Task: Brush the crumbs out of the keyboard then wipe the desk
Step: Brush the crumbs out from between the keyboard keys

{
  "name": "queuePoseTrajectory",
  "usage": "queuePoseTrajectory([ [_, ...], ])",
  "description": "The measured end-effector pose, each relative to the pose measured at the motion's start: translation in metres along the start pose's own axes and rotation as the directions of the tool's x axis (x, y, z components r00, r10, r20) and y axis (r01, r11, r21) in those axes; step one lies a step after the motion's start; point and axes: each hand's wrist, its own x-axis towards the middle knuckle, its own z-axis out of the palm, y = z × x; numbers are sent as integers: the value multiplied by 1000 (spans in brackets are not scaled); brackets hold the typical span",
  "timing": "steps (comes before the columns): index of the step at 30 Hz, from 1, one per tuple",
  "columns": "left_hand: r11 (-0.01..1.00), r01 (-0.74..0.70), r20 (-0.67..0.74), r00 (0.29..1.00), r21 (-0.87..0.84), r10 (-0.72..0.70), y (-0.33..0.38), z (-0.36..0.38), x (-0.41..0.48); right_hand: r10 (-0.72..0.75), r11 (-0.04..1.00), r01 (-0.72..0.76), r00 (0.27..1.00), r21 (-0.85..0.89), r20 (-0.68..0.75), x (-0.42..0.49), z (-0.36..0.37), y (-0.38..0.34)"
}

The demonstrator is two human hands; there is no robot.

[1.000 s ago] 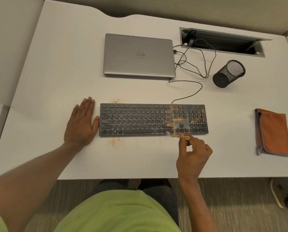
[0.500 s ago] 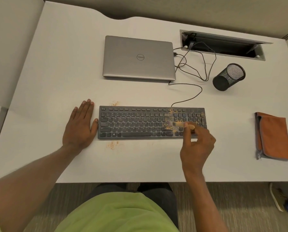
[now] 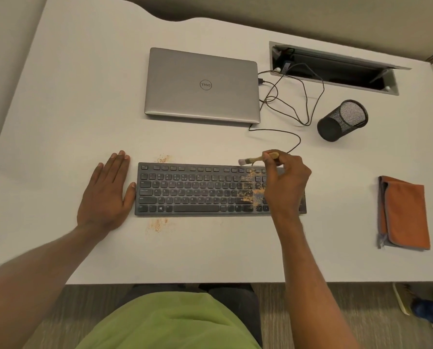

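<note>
Across the matte white worktop [image 3: 59,102], at centre left of the frame, the left hand [image 3: 106,195] lies flat, its fingers [image 3: 118,162] pressed together and the thumb touching the left end of the keyboard [image 3: 197,190]. That keyboard is a flat black rectangle of low keys, with orange-brown crumbs [image 3: 250,188] dusted over its right part and smaller patches on the worktop just above and below its left part. Above it lies a closed silver laptop [image 3: 202,84], smooth with rounded corners. The right hand [image 3: 287,182] hovers over the keyboard's right end, fingers pinching a small wooden-handled brush [image 3: 257,159] whose pale bristles point left over the top edge. At upper right, thin black cables [image 3: 294,104] loop from an open metal-rimmed cable well [image 3: 333,68]. A black mesh pen cup [image 3: 342,120], tipped on its side, shows nothing inside. At far right lies a folded orange cloth [image 3: 404,212] edged in grey.
</note>
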Motion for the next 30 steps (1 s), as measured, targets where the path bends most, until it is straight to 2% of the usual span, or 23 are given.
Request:
queuePoseTrajectory([
  [3, 1000, 0, 4, 1000, 0, 0, 0, 0, 1, -3, 999, 5, 999, -50, 50, 4, 0, 6],
  [5, 1000, -3, 3, 1000, -2, 3, -1, 1, 1, -12, 986, 22, 998, -166, 62, 8, -5, 11],
  [7, 1000, -2, 0, 1000, -1, 2, -1, 1, 1, -14, 960, 27, 999, -280, 48, 10, -12, 13],
  [9, 1000, -1, 2, 1000, 4, 1, 0, 1, 2, -24, 948, 25, 1000, -316, 5, 12, -16, 10],
  [11, 1000, 1, 5, 1000, 8, -1, 0, 1, 2, -2, 972, -4, 1000, -234, -24, 12, -15, 7],
  [15, 1000, -1, 10, 1000, 11, 1, 0, 0, 2, 114, 993, -113, 993, -33, 17, 11, -3, 7],
  [18, 1000, 3, 11, 1000, 12, -3, 0, 1, 2, 103, 989, -100, 995, -104, 20, 9, 0, 9],
  [22, 1000, 3, 9, 1000, 13, -3, 0, 1, 1, 43, 956, -59, 997, -288, -62, 7, -8, 5],
  [24, 1000, 5, 8, 1000, 13, -5, 1, 1, 2, 49, 964, -73, 994, -257, -102, 5, -8, 0],
  [27, 1000, 10, 7, 1000, 12, -10, 1, 0, 2, 58, 992, -72, 990, -104, -131, -2, -2, -8],
  [30, 1000, 7, 8, 1000, 14, -7, 1, 0, 1, 23, 994, -33, 995, -107, -93, -10, 4, -5],
])
